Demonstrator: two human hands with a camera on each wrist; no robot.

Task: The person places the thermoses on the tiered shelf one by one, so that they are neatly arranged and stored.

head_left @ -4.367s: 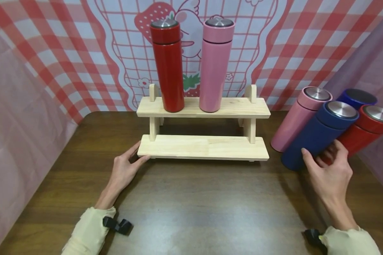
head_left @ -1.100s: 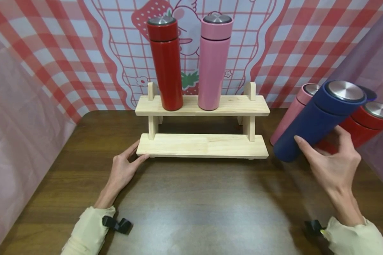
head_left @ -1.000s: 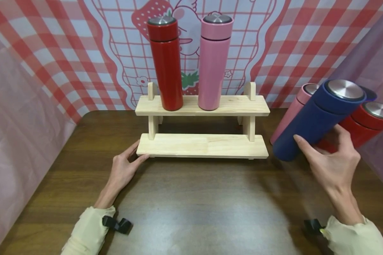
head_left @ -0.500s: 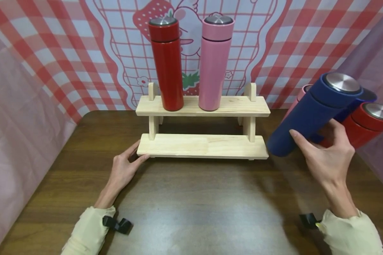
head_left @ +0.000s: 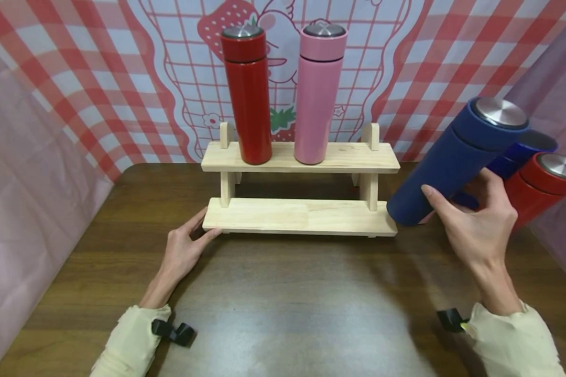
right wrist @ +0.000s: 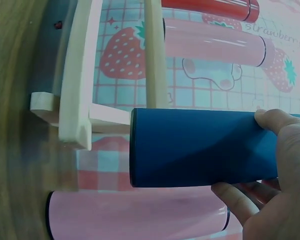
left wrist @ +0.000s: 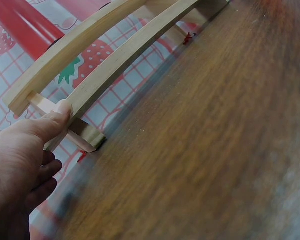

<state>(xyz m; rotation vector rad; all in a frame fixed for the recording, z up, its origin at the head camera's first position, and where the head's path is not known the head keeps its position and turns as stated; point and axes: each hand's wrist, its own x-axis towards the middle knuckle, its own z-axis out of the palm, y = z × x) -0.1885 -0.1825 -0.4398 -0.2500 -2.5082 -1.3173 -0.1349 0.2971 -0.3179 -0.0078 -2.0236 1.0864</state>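
Right hand [head_left: 476, 230] grips the tilted navy-blue cylindrical flask [head_left: 453, 165]; its base may clip the two-tier wooden rack [head_left: 302, 217], braced by the flat-fingered left hand [head_left: 184, 251].

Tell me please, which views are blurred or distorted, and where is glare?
Head view: sharp, a pale glare patch on the table. Left wrist view: the table is smeared with blur, the wooden rack bends like a curve. Right wrist view: the blue bottle is sharp, the left edge is blurred.

place: staged tabletop set; cue: strawberry backdrop [head_left: 283, 68]; wooden rack [head_left: 300, 157]
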